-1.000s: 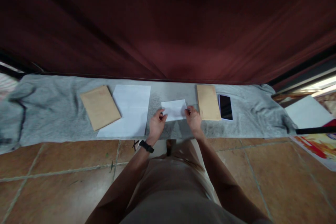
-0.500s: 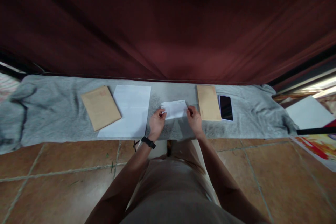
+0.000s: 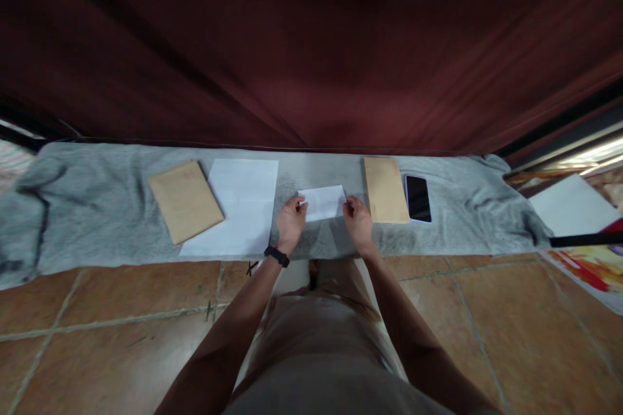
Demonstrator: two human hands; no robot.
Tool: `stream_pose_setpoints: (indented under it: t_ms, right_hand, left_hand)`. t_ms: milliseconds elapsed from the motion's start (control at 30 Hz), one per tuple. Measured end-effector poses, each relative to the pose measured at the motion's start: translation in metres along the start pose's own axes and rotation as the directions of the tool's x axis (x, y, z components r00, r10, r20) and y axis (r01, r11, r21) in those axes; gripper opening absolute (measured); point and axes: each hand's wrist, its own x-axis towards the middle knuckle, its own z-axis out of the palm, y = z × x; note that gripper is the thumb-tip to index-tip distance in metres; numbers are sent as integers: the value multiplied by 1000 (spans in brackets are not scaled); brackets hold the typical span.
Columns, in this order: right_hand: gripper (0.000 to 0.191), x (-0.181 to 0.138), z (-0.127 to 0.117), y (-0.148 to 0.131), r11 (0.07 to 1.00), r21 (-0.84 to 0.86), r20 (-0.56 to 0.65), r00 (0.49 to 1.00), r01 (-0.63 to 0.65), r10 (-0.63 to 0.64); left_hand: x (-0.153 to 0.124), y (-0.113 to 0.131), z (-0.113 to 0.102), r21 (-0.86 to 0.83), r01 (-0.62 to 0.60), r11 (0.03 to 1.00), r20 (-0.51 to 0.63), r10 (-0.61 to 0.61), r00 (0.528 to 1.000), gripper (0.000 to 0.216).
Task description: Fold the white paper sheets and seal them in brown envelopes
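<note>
A folded sheet of white paper (image 3: 323, 203) lies over the middle of the grey cloth. My left hand (image 3: 291, 223) pinches its left edge between thumb and fingers. At the opposite edge, my right hand (image 3: 359, 220) grips the paper's right side, fingers curled. Left of my hands are larger white sheets (image 3: 246, 201), partly covered by a brown envelope stack (image 3: 185, 202). Close to my right hand is another brown envelope (image 3: 387, 191), with a phone (image 3: 418, 198) beside it.
Grey cloth (image 3: 111, 233) covers the narrow bench, wrinkled at both ends. Dark red fabric (image 3: 311, 78) rises behind it. At the far right are a white sheet (image 3: 574, 206), a black bar (image 3: 586, 241) and a colourful printed sheet (image 3: 591, 272). Tiled floor (image 3: 121, 350) lies below.
Both hands keep hold of the folded paper in nearly the same place. The paper looks slightly flatter along its upper edge; the view has shifted a little.
</note>
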Motion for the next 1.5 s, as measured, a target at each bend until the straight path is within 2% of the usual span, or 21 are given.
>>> stream_pose_setpoints:
  t_ms: [267, 467, 600, 700, 767, 900, 1300, 1400, 1500]
  right_hand:
    - [26, -3, 3, -3, 987, -160, 0, 1000, 1, -1]
    - [35, -7, 2, -3, 981, -182, 22, 997, 72, -69]
    - [38, -15, 1, -3, 960, -179, 73, 976, 216, -206]
    - [44, -23, 3, -4, 917, -173, 141, 930, 360, -339]
    - [47, -28, 4, -5, 896, -175, 188, 907, 407, -376]
    - [52, -34, 4, -5, 892, -206, 223, 907, 402, -357]
    - [56, -44, 4, -4, 885, -244, 204, 913, 397, -353]
    - [57, -44, 4, -5, 890, -237, 206, 915, 390, -346]
    - [57, -44, 4, -6, 897, -230, 204, 920, 376, -334]
  left_hand:
    - [-4, 4, 1, 129, -69, 989, -5, 70, 998, 28]
    - [-7, 5, 0, 192, -118, 974, -9, 122, 992, 29]
    - [-9, 6, 0, 225, -135, 965, 0, 138, 990, 29]
    - [-10, 7, 0, 251, -136, 959, 10, 138, 990, 29]
    - [-10, 7, 0, 263, -145, 954, 12, 147, 989, 30]
    - [-11, 6, 1, 302, -175, 937, 25, 176, 984, 32]
    - [-17, 7, 0, 363, -214, 907, 27, 219, 975, 38]
    - [-26, 6, -3, 365, -287, 886, 21, 300, 954, 40]
    - [-42, 4, -4, 381, -417, 825, 45, 433, 900, 43]
